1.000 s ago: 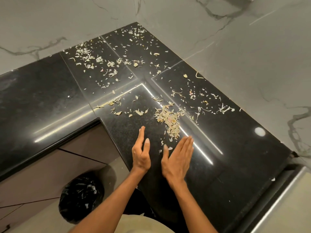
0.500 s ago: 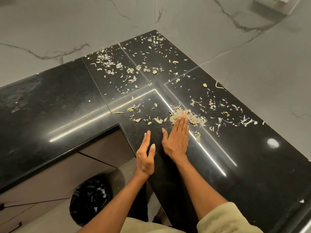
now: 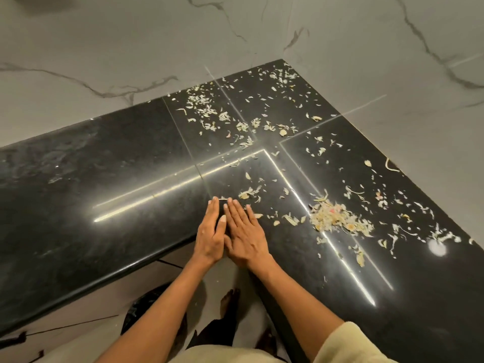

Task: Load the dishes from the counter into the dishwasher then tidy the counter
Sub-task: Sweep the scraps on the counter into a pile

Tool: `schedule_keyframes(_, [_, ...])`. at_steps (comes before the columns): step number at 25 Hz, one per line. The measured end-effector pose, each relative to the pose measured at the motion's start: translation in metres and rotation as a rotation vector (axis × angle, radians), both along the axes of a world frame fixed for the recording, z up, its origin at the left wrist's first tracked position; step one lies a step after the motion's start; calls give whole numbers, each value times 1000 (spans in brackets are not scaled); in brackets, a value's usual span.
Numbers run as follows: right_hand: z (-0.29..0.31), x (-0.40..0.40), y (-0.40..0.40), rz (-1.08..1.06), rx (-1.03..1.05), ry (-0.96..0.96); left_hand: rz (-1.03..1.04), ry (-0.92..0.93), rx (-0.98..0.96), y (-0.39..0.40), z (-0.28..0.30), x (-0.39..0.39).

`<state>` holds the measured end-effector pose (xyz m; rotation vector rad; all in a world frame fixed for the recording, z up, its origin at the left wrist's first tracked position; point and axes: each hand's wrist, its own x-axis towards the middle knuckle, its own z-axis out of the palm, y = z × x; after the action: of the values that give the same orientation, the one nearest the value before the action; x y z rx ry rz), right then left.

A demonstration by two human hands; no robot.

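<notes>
Pale vegetable scraps litter the black L-shaped counter (image 3: 117, 195), thickest toward the back corner. A swept-up heap of scraps (image 3: 335, 218) lies right of my hands. My left hand (image 3: 210, 234) stands on its edge at the counter's inner corner, fingers straight. My right hand (image 3: 245, 231) lies flat on the counter beside it, fingers straight and touching the surface, with a few scraps (image 3: 248, 192) just beyond the fingertips. Neither hand holds anything.
A bin lined with a black bag (image 3: 141, 313) stands on the floor below the counter's inner corner. Grey marble-look walls (image 3: 392, 74) close the counter at the back and right. My bare foot (image 3: 230, 302) shows on the floor.
My right hand has left the heap and slid left across the counter to lie next to my left hand. The view has shifted left.
</notes>
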<state>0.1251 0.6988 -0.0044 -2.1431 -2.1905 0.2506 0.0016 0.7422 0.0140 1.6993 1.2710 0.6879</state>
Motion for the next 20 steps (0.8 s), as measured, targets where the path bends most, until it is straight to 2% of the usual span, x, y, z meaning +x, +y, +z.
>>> schedule_keyframes(2, [4, 18, 14, -54, 1, 12, -15, 0, 19, 15, -1, -8])
schedule_keyframes(6, [12, 62, 15, -293, -6, 0, 29, 62, 88, 46, -7, -10])
schedule_keyframes(11, [22, 77, -15, -462, 36, -10, -172, 426, 214, 59, -12, 23])
schedule_keyframes(13, [26, 78, -30, -527, 61, 33, -261, 510, 260, 55, -11, 53])
schedule_keyframes(16, [27, 88, -57, -661, 101, 86, -380, 527, 271, 45, -8, 102])
schedule_keyframes(20, [29, 114, -96, -864, 150, 111, -564, 452, 292, 10, -8, 159])
